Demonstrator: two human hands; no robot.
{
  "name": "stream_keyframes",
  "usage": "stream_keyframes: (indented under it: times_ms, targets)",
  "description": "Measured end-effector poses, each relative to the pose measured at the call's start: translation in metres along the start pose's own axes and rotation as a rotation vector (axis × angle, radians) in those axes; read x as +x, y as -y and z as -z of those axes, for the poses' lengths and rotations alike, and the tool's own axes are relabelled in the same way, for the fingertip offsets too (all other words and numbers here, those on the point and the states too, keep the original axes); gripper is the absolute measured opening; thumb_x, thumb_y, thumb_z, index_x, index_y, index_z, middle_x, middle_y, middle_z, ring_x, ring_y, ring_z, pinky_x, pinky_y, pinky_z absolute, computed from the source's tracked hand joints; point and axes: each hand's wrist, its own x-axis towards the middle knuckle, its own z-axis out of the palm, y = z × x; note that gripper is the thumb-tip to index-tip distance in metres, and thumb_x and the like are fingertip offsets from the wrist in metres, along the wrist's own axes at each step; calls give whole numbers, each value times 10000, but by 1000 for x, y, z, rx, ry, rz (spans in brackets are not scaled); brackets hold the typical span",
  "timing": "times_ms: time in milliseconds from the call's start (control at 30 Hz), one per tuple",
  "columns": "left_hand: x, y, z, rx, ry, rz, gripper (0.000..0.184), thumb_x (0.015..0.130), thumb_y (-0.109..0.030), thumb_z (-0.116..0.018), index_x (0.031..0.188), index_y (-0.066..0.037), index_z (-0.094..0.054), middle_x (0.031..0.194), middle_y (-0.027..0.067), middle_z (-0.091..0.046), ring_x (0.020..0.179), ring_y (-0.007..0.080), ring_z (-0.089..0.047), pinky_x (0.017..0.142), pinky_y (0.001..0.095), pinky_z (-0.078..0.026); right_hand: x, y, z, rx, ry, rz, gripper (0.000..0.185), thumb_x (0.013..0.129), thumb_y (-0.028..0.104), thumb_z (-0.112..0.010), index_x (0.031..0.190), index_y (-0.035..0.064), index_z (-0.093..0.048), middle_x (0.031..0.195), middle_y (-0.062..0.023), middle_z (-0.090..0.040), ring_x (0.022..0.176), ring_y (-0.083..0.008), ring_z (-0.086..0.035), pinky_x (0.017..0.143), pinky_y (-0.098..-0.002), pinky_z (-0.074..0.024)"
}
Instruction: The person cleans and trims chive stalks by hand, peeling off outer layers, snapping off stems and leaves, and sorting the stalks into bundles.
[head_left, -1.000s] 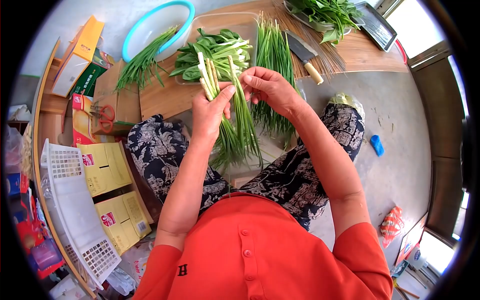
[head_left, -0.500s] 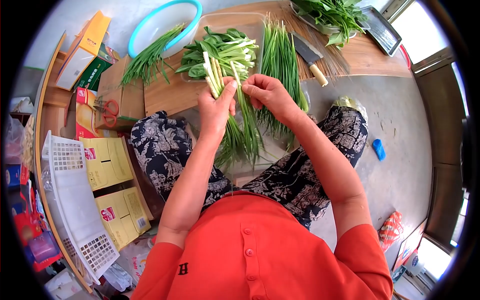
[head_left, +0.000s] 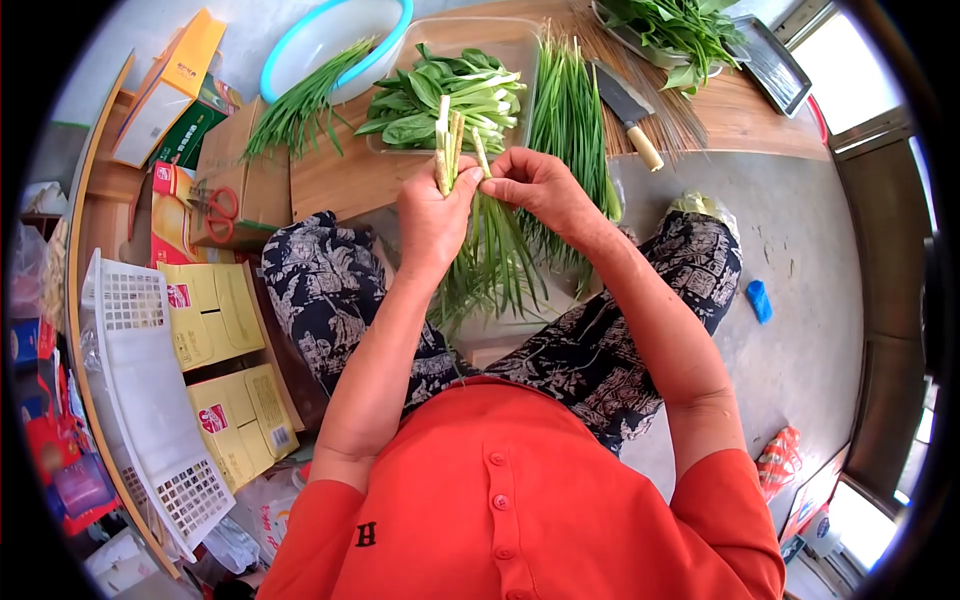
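My left hand (head_left: 435, 215) is closed round several green stalks (head_left: 447, 150), their pale ends pointing up and their long leaves hanging down. Beside it, my right hand (head_left: 540, 190) pinches one separate stalk (head_left: 481, 155) near its pale end; the two hands almost touch. Just beyond them, leafy greens (head_left: 450, 100) with pale stems lie in a clear plastic tray (head_left: 530, 70). Long thin green stalks (head_left: 568, 130) lie to the right of that tray, partly behind my right hand.
A knife (head_left: 625, 100) with a wooden handle lies on the wooden table (head_left: 330, 185). A blue-rimmed basin (head_left: 290, 50), scissors (head_left: 222, 212) on a carton and a white rack (head_left: 150, 380) are at the left. More leafy greens (head_left: 675, 35) sit at the back right.
The bunch in my left hand has turned more upright and moved right. My right hand's fingers have come down along the single stalk, closer to my left hand. The view has shifted slightly.
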Motion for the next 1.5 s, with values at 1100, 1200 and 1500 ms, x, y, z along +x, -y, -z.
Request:
stream_keyframes:
  times_ms: [1100, 1200, 1500]
  targets:
    - [-3, 1, 29, -268, 125, 265, 225, 805, -139, -718, 960, -12, -617, 757, 35, -607, 492, 57, -471, 413, 208, -365, -4, 4, -8, 6, 82, -94, 159, 838, 71, -652, 848, 33, -498, 776, -26, -578, 664, -126, -638, 605, -234, -470]
    - [-3, 0, 21, -334, 57, 264, 224, 803, -134, -727, 947, -6, -612, 739, 33, -599, 503, 69, -479, 420, 219, -373, -10, 6, -20, -196, -5, -46, 188, 855, 91, -651, 870, 3, -486, 831, -47, -593, 658, -94, -589, 623, -237, -467]
    - [-1, -2, 24, -487, 94, 200, 185, 816, -90, -703, 942, 31, -643, 747, 25, -603, 498, 66, -481, 408, 213, -367, -7, 9, -11, 24, 43, -106, 117, 882, 164, -639, 906, 55, -607, 799, 54, -569, 647, -45, -462, 578, -191, -370]
